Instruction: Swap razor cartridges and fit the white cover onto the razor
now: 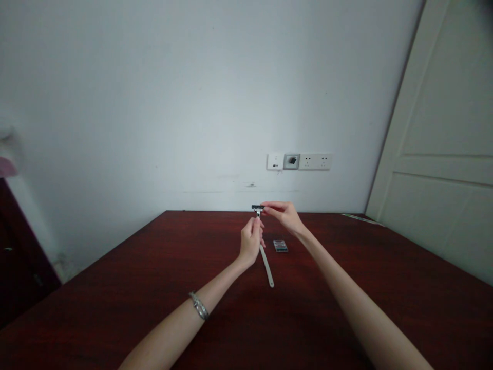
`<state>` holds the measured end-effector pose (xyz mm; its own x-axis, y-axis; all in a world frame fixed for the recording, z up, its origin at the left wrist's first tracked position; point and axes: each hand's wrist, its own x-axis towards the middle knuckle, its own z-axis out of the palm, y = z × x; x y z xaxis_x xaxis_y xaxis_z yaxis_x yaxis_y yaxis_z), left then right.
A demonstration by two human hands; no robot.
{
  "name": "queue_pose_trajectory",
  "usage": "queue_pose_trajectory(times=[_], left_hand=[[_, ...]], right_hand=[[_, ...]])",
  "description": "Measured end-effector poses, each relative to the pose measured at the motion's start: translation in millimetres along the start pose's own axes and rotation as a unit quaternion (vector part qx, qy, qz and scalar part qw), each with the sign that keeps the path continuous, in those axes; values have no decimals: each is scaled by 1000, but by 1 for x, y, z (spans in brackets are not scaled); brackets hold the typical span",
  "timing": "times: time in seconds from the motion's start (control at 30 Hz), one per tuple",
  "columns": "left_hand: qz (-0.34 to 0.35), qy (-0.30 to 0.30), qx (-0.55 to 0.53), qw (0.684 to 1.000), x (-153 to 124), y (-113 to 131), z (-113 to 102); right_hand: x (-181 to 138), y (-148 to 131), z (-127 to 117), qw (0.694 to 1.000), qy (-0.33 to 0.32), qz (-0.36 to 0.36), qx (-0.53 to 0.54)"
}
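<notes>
A razor (pixel 265 262) with a long pale handle and a dark head is held up above the dark red table (pixel 154 288). My left hand (pixel 251 241) is closed round the upper part of the handle, just under the head. My right hand (pixel 283 213) pinches the razor's dark head (pixel 258 207) from the right with its fingertips. A small clear blade case (pixel 280 245) lies on the table just below my right wrist. A silver bracelet (pixel 199 306) sits on my left forearm.
The table runs to a white wall with a row of sockets (pixel 299 161). A pale door (pixel 442 154) stands at the right. Dark furniture (pixel 19 257) is at the left edge. A thin strip (pixel 360 218) lies at the table's far right.
</notes>
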<state>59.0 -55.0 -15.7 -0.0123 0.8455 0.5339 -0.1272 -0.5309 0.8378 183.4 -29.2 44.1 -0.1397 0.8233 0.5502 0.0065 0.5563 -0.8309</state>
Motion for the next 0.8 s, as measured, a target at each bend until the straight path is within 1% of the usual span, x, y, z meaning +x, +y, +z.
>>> queue_pose_trajectory(times=[0.23,0.57,0.8], left_hand=[[1,1,5,1000,-1,0,1],[3,3,12,1000,-1,-3,0],[4,-2,20,1000,-1,-2,0]], right_hand=[[0,0,-1,1000,1,-5,-10],[1,4,-5,999,-18,-29,-27],[-1,1,-4,999,-28,-32,-33]])
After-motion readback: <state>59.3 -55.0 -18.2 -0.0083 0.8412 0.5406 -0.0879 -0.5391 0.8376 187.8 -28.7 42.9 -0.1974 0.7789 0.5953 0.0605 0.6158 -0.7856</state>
